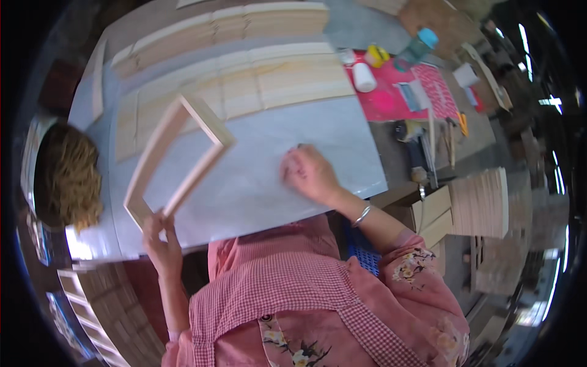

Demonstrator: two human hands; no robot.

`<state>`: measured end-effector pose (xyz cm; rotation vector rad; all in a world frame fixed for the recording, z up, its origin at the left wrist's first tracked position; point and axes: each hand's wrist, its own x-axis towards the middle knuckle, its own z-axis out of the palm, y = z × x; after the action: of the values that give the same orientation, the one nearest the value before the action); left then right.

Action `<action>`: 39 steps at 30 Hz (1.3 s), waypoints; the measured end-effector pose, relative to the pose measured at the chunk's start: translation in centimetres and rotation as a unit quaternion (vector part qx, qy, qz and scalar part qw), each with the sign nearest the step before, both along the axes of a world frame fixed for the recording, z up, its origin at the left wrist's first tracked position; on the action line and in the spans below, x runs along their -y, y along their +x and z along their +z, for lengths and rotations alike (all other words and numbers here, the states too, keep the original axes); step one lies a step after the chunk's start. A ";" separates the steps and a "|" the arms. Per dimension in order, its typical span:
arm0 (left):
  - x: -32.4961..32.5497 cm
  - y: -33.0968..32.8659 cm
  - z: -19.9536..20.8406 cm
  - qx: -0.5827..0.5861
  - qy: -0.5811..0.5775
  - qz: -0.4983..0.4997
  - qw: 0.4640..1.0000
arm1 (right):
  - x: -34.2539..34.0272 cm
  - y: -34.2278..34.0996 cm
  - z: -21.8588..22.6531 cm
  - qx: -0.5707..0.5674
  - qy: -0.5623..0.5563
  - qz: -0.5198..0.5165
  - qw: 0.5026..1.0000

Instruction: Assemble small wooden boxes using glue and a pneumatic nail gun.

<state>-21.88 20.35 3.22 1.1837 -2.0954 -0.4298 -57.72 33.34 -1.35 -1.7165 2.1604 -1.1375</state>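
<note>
Just beyond the left grip [162,243], a rectangular wooden frame [155,148] slants over the worktop [251,189], pinched near one corner, seemingly leaving its other sides clear. To that grip's right, the blurred right grip [310,174] curls; whether it holds anything cannot be told.

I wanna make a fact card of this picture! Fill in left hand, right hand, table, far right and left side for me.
Left hand: holds a four-sided wooden frame by its near end, tilted
Right hand: blurred, fingers curled; can't tell if it holds anything
Table: pale, with two rows of wooden pieces
Far right: red mat, teal bottle
Left side: container of pale scraps
</note>
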 end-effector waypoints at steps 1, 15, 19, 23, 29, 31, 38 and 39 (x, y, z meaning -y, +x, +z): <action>-0.2 -1.4 -0.2 0.013 0.021 -0.034 0.999 | -0.6 -3.1 1.2 0.029 -0.018 -0.055 0.998; -1.7 -8.4 -0.5 0.161 -0.009 -0.238 0.958 | -3.9 -35.6 3.4 -0.094 0.017 -0.444 0.891; -1.9 -7.8 -0.2 0.156 -0.013 -0.241 0.958 | 0.8 -34.1 3.9 0.005 -0.026 -0.396 0.918; -1.7 -6.2 -2.3 0.183 -0.011 -0.238 0.954 | 4.1 -33.1 2.5 -0.189 0.061 -0.515 0.834; -0.5 -5.6 -4.4 0.189 -0.065 -0.264 0.944 | 5.2 -29.3 -1.9 -0.133 0.087 -0.443 0.882; -0.8 -5.1 -3.7 0.201 -0.071 -0.256 0.943 | 6.4 -28.3 -1.9 -0.115 0.098 -0.422 0.894; -1.9 -9.1 -0.1 0.118 -0.017 -0.227 0.967 | 3.5 -27.3 0.6 0.092 -0.012 -0.438 0.894; -1.8 -9.8 0.3 0.078 0.003 -0.232 0.970 | 3.5 -25.0 1.5 0.129 -0.102 -0.441 0.882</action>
<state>-31.63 22.12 3.55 0.7386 -2.5137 -0.5672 -82.71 29.85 0.17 -0.4808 2.7546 -1.6953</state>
